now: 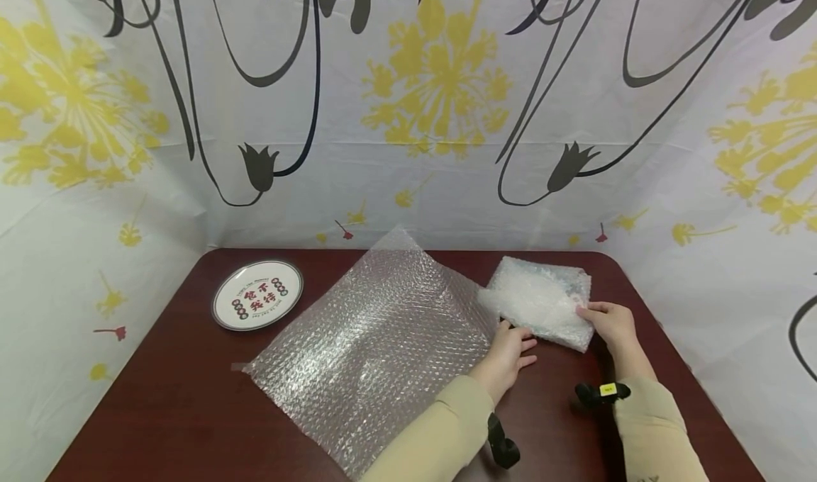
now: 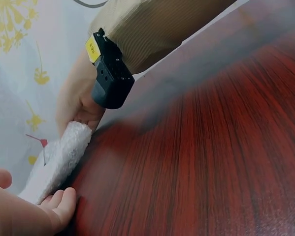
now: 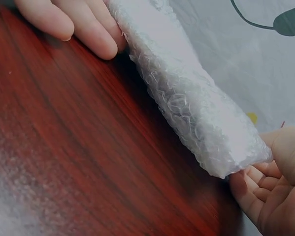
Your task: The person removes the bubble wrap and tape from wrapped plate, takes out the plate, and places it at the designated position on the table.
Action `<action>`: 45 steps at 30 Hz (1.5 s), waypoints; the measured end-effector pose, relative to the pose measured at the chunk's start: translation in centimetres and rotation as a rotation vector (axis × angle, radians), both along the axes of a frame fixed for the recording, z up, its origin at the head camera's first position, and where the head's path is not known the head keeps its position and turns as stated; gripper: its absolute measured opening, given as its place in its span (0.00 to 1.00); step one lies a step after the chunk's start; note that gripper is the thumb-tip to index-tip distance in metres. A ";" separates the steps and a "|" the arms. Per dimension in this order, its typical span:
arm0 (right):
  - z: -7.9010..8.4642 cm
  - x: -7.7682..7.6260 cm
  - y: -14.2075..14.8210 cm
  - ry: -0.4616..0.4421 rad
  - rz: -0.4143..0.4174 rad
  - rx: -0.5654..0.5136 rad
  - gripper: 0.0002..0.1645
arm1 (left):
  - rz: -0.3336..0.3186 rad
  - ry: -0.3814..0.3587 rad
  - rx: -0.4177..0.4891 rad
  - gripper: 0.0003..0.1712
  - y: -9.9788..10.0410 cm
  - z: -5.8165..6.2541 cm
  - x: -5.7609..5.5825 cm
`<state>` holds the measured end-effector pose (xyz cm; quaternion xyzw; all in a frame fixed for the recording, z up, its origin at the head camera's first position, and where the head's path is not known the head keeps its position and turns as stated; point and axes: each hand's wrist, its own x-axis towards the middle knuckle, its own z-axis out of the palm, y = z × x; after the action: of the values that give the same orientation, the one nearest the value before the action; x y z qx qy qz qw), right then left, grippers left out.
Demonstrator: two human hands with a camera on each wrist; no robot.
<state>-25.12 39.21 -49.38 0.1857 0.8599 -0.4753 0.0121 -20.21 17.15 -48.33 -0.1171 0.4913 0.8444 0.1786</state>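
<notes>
A flat package (image 1: 542, 301) wrapped in bubble wrap lies at the back right of the table. My right hand (image 1: 611, 324) pinches its right edge, thumb on top and curled fingers below, as the right wrist view shows. My left hand (image 1: 506, 358) is at the package's near left side, its fingers (image 3: 95, 32) fairly straight and right at the near edge. In the left wrist view, the package (image 2: 58, 160) stretches between both hands, and its near side looks slightly raised. What is inside the wrap is hidden by the white layers.
A large sheet of bubble wrap (image 1: 370, 340) covers the middle of the dark red wooden table (image 1: 159, 404), partly under my left forearm. At the back left lies an oval white plate (image 1: 245, 283) with red lettering. Patterned cloth (image 1: 408, 184) hangs around the table.
</notes>
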 end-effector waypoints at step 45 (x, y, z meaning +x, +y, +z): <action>4.1 4.3 -0.7 0.038 -0.232 -0.046 0.37 | 0.016 0.058 0.040 0.29 1.1 1.6 -0.2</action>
<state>-20.80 38.49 -45.29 0.2747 0.8215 -0.4966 -0.0550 -20.42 18.23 -46.73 -0.0927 0.4781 0.8586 0.1599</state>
